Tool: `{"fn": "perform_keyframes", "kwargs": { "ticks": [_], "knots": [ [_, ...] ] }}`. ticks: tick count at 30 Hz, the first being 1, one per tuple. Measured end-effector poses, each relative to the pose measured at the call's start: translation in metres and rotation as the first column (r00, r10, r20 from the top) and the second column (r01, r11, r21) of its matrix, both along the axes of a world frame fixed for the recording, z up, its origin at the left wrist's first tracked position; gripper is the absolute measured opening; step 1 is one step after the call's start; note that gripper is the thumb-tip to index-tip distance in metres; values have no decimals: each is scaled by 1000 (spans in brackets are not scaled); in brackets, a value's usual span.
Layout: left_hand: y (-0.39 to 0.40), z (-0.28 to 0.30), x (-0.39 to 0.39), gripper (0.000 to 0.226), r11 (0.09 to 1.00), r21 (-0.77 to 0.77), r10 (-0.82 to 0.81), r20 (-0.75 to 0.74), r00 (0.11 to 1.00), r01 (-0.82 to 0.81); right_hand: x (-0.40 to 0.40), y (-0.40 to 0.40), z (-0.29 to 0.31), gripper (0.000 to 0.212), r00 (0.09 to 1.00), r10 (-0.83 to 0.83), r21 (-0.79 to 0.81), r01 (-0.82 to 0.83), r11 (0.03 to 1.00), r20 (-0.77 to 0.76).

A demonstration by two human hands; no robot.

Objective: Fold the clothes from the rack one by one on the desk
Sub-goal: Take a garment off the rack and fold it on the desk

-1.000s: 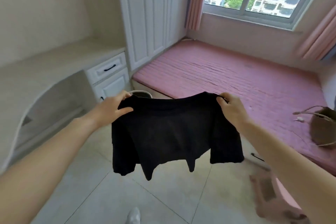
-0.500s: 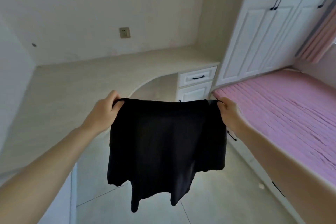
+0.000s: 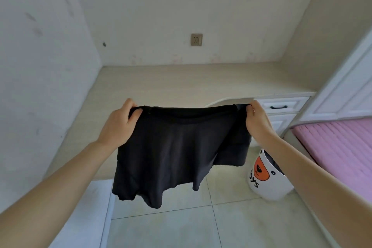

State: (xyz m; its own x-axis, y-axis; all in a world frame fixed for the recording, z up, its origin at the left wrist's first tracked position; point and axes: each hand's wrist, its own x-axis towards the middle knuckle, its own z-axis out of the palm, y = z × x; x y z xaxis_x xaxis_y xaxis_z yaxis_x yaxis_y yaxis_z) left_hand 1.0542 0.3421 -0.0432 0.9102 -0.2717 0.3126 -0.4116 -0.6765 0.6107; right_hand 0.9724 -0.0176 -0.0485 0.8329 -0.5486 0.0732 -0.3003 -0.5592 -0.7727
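Black tee (image 3: 177,151) hangs in mid-air at frame centre, spread w/ top edge stretched taut btwn both hands, hem dangling free over the tiled floor (image 3: 181,227). Left hand (image 3: 118,123), at 9 o'clock of the tee, grips the top corner, thumb over the front, fingers curled behind. Right hand (image 3: 256,121), at 3 o'clock, pinches the other top corner. Desk (image 3: 181,84), pale wood, lies at 12 o'clock beyond the garment, along the wall w/ a socket (image 3: 196,39). White bin (image 3: 265,177) w/ orange bear print stands on the floor at 4 o'clock, just beside the tee's lower right edge. Drawers (image 3: 281,106) at 2 o'clock; pink mattress (image 3: 338,147) at 3 o'clock.
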Motion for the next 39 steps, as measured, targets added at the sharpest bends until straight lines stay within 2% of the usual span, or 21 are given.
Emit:
{"fn": "perform_keyframes", "kwargs": {
  "ticks": [3,5,9,13,15,18,21,24,30,36,39],
  "knots": [
    [2,-4,22,16,991,-107,74,-40,996,-77,45,2,-3,26,998,52,-12,-52,999,34],
    [-2,-6,39,16,985,-101,136,-47,990,-140,76,0,-5,25,995,77,-3,-77,997,56],
    [-14,-7,69,18,971,27,238,-70,969,-236,123,-10,-7,25,984,153,-8,-153,988,95],
    [-26,-11,100,23,938,166,308,-1,951,-303,177,-31,-2,26,952,299,-42,-297,954,72],
    [-30,-15,115,26,896,271,355,40,934,-352,209,-46,-3,26,925,380,-158,-375,913,1],
    [-31,-18,127,30,828,369,417,99,904,-422,246,-61,-4,29,886,437,-476,-455,753,-156],
    [-33,-21,147,32,766,405,485,144,863,-499,290,-65,-5,40,870,466,-600,-461,654,-161],
    [-27,-24,172,32,717,432,522,187,832,-547,331,-57,-2,26,834,534,-579,-504,641,-135],
    [-6,-43,247,31,689,447,567,159,808,-571,424,-34,-23,25,757,621,-561,-609,561,-201],
    [23,-106,344,34,655,523,627,27,779,-545,527,2,-68,30,694,650,-497,-701,513,-309],
    [36,-139,386,33,634,580,645,-33,764,-511,583,21,-97,29,658,648,-493,-739,459,-383]
  ]
}}
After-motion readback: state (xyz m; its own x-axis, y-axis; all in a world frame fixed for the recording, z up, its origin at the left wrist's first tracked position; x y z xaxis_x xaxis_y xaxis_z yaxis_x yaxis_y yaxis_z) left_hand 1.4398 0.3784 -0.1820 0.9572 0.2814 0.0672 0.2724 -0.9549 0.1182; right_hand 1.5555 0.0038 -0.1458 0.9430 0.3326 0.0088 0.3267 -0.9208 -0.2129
